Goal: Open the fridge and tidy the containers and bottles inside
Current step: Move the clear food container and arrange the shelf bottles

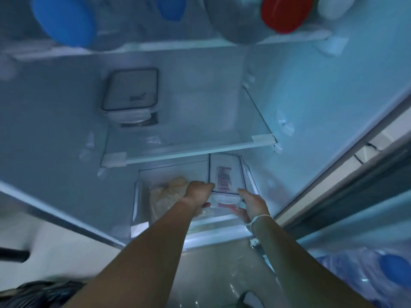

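A clear lidded container (224, 174), lying in the fridge's bottom drawer (142, 205), is clasped at its near end between left hand (196, 192) and right hand (251, 204); it is best kept level and guided clear of the beige bag (169, 190).

2 clear containers (131, 94), 2 blue lids (64, 18), 1 red lid (287, 12), 2 hands (196, 192).

Home kitchen, open fridge (300, 90), food containers (131, 92), tiled floor (222, 274)
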